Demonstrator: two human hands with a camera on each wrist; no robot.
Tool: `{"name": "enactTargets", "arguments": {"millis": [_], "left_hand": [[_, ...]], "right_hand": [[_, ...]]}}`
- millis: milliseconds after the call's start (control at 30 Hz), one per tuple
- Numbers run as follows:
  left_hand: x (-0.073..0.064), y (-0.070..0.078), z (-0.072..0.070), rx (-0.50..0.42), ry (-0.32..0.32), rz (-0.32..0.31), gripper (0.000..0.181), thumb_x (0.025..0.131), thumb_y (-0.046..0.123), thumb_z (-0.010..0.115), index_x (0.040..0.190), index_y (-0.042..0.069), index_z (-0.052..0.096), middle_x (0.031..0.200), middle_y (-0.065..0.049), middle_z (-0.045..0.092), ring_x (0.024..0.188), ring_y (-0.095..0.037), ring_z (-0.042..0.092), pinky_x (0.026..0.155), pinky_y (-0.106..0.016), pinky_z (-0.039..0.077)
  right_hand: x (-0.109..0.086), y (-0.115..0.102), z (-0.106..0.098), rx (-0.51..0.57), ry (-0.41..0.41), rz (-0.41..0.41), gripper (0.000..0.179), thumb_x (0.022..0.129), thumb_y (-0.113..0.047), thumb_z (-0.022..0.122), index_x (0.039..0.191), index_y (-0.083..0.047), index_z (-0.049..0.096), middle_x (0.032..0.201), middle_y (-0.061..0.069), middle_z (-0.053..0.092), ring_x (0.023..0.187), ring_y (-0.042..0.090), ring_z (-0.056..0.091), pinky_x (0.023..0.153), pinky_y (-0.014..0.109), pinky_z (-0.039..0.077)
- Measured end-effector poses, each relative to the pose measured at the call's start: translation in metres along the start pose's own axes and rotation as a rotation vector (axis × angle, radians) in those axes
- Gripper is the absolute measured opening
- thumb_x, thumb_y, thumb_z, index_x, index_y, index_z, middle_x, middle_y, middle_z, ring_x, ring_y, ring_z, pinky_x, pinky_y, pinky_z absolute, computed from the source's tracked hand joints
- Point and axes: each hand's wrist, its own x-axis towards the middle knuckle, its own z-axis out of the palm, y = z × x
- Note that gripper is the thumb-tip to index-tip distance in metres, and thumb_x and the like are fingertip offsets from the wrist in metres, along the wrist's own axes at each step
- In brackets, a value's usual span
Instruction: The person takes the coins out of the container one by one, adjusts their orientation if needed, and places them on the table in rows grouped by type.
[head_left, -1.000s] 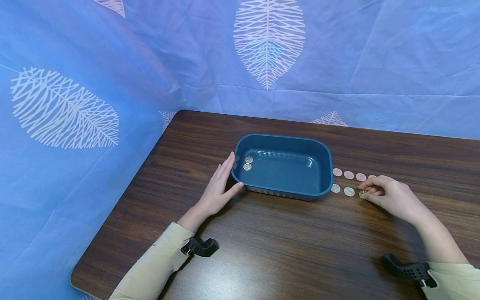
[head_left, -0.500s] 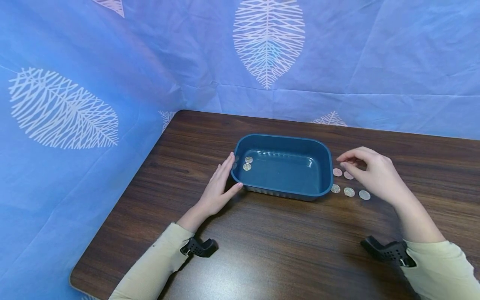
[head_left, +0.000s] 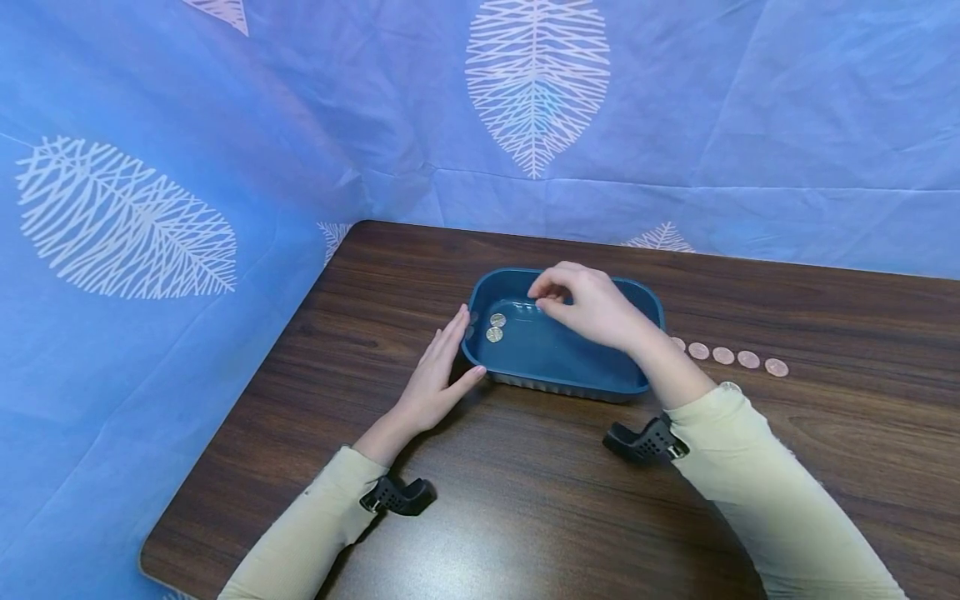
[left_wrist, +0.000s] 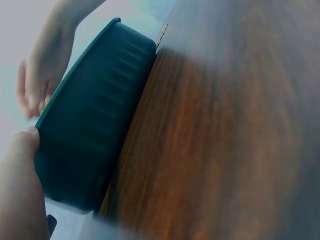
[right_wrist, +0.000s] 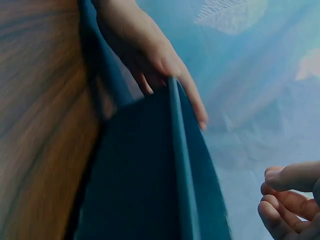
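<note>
In the head view a dark teal plastic tub (head_left: 566,385) stands on the table with two silvery coins (head_left: 496,327) lying at its left end. My left hand (head_left: 435,375) rests against that end, its fingers straight and its thumb (left_wrist: 24,145) at the rim. Over the tub's far middle hovers my right hand (head_left: 585,304), thumb and index fingertips drawn together in a pinch. The coin between them is mostly hidden by the fingers. In the right wrist view these fingertips (right_wrist: 272,175) show beyond the rim.
A row of several copper-coloured coins (head_left: 723,356) runs rightward from the tub. My right forearm and sleeve (head_left: 750,467) cover most of the silvery row nearer me. Blue leaf-print cloth (head_left: 375,100) hangs behind the dark wooden table (head_left: 525,492). Both wrists wear black straps (head_left: 397,495).
My right hand has gone left, from the coin rows to above the tub, fingers kept pinched. The copper-coloured row has come into view. My left hand and the tub have stayed still.
</note>
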Motion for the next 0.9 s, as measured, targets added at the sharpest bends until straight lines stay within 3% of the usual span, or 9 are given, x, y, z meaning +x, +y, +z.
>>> {"name": "enactTargets", "arguments": {"millis": [200, 400, 567, 767, 900], "left_hand": [[0.000, -0.001, 0.001, -0.001, -0.007, 0.001, 0.075, 0.098, 0.052, 0.042, 0.155, 0.019, 0.007, 0.160, -0.005, 0.009, 0.144, -0.013, 0.011, 0.113, -0.054, 0.010], [0.000, -0.001, -0.001, -0.006, -0.005, 0.006, 0.074, 0.099, 0.046, 0.046, 0.155, 0.015, 0.009, 0.160, 0.000, 0.007, 0.144, -0.014, 0.010, 0.113, -0.055, 0.010], [0.001, -0.001, -0.003, -0.004, -0.001, 0.007, 0.075, 0.098, 0.049, 0.044, 0.155, 0.012, 0.010, 0.160, -0.002, 0.008, 0.144, -0.014, 0.011, 0.113, -0.054, 0.010], [0.001, 0.000, -0.002, -0.004, -0.009, 0.004, 0.076, 0.098, 0.054, 0.040, 0.155, 0.013, 0.009, 0.160, -0.003, 0.008, 0.144, -0.014, 0.011, 0.114, -0.052, 0.009], [0.001, 0.000, -0.001, -0.007, -0.010, 0.002, 0.075, 0.098, 0.053, 0.040, 0.155, 0.016, 0.008, 0.160, -0.007, 0.010, 0.144, -0.014, 0.010, 0.113, -0.053, 0.009]], "right_hand": [[0.028, 0.007, 0.029, 0.066, -0.094, 0.036, 0.017, 0.093, -0.006, 0.061, 0.108, -0.001, 0.066, 0.099, 0.008, 0.061, 0.087, 0.021, 0.056, 0.075, 0.037, 0.050], [0.038, 0.025, 0.057, 0.055, -0.130, 0.051, 0.017, 0.092, -0.004, 0.060, 0.108, 0.001, 0.065, 0.101, 0.011, 0.060, 0.087, 0.021, 0.056, 0.076, 0.036, 0.049], [0.039, 0.029, 0.064, 0.017, -0.182, 0.008, 0.020, 0.091, -0.002, 0.062, 0.111, 0.001, 0.065, 0.105, 0.012, 0.061, 0.090, 0.022, 0.058, 0.079, 0.036, 0.050], [0.037, 0.030, 0.067, -0.033, -0.281, 0.009, 0.029, 0.090, -0.003, 0.064, 0.118, 0.002, 0.064, 0.112, 0.013, 0.061, 0.093, 0.021, 0.058, 0.080, 0.034, 0.051], [0.036, 0.031, 0.069, -0.060, -0.299, 0.004, 0.031, 0.089, -0.004, 0.066, 0.119, 0.002, 0.064, 0.108, 0.013, 0.060, 0.089, 0.020, 0.056, 0.078, 0.033, 0.050]]}}
